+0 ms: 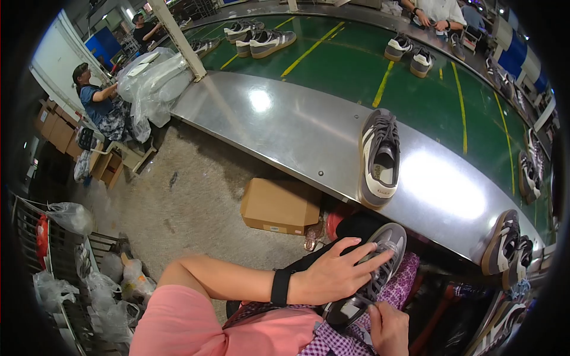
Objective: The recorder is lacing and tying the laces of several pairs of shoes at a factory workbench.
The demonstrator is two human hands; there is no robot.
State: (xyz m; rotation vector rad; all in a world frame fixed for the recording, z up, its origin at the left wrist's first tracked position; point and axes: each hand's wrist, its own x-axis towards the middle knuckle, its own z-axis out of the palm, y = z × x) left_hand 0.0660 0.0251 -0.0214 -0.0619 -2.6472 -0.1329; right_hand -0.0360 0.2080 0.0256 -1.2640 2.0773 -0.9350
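Note:
A grey sneaker [389,240] rests on my lap, its toe pointing away from me. My left hand [338,273] lies across its front and laces, fingers spread over the upper and holding it. Near the shoe's ankle opening, my right hand [389,326] is closed in a pinch; what it grips is hidden. Just ahead on the steel ledge [267,124] stands a matching grey and white sneaker [380,157] with dark laces and a gum sole, its heel toward me.
Beyond the ledge runs a green conveyor belt [332,59] carrying several sneakers. A pair of sneakers [504,246] sits on the ledge at right. A cardboard box [280,204] is on the floor below the ledge. At left are a rack with plastic bags [71,218] and a seated person [101,101].

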